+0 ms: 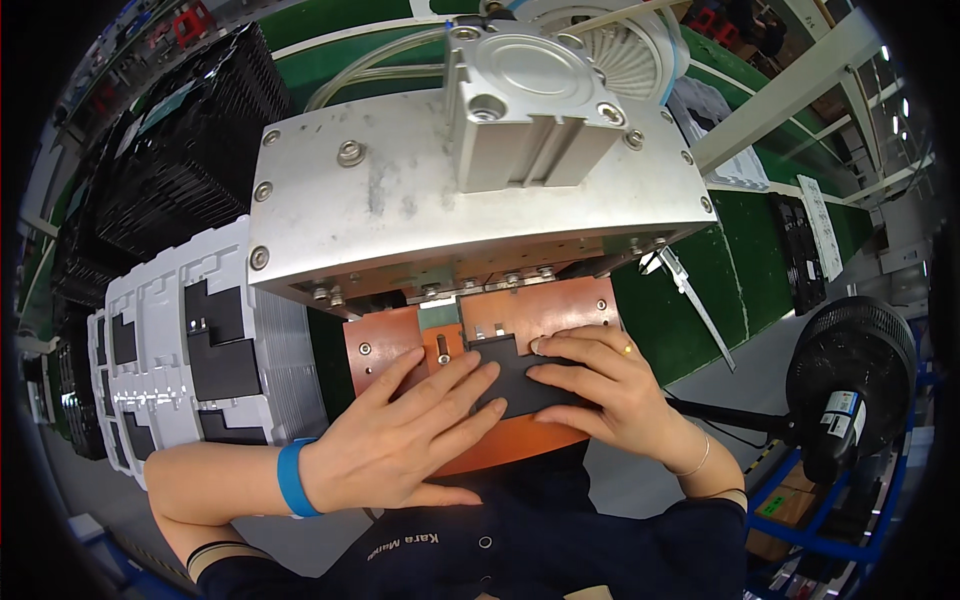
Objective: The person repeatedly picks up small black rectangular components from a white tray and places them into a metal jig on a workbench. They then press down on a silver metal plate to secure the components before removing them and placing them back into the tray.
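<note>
Both hands [500, 410] flat on black part [515, 385], orange press bed [385, 345].

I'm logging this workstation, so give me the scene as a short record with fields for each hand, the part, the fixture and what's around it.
left hand: left hand flat, fingers on the dark part
right hand: right hand pressing the dark part from the right
part: flat black plastic piece
fixture: orange base plate under a grey metal press head
left side: stacked white trays, black crates
right side: black fan

A flat part [515, 380] lies on the fixture plate [385, 345], under the press head [470, 200]; 2 tray stacks [190, 360] probably stand left.
</note>
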Tool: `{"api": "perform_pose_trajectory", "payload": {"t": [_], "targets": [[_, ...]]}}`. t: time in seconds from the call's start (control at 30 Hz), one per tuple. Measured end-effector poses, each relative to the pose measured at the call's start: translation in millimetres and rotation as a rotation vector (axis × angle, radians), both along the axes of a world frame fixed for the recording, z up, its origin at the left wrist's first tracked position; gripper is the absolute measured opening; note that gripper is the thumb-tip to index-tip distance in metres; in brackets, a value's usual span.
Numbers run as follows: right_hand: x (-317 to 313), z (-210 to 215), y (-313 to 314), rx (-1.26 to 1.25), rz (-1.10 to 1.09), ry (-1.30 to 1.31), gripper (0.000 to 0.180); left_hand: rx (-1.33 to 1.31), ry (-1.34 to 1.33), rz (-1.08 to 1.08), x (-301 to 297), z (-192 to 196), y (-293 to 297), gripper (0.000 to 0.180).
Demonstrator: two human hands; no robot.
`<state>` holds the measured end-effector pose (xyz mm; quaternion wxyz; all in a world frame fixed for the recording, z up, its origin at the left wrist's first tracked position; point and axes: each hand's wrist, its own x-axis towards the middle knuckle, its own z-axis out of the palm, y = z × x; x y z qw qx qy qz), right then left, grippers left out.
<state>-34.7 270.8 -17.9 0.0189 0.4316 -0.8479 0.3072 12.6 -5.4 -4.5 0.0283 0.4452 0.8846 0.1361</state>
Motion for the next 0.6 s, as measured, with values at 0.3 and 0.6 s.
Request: {"api": "perform_pose_trajectory", "payload": {"t": [0.3, 0.6], "targets": [[-36.5, 2.1, -13.9, -0.050, 0.040, 0.059, 0.032, 0.034, -0.035, 0.080, -17.7, -6.1, -3.3, 0.083], [-36.7, 1.7, -13.5, -0.069, 0.061, -0.021, 0.033, 0.049, -0.059, 0.099, -15.5, -8.7, -2.7, 0.076]]}}
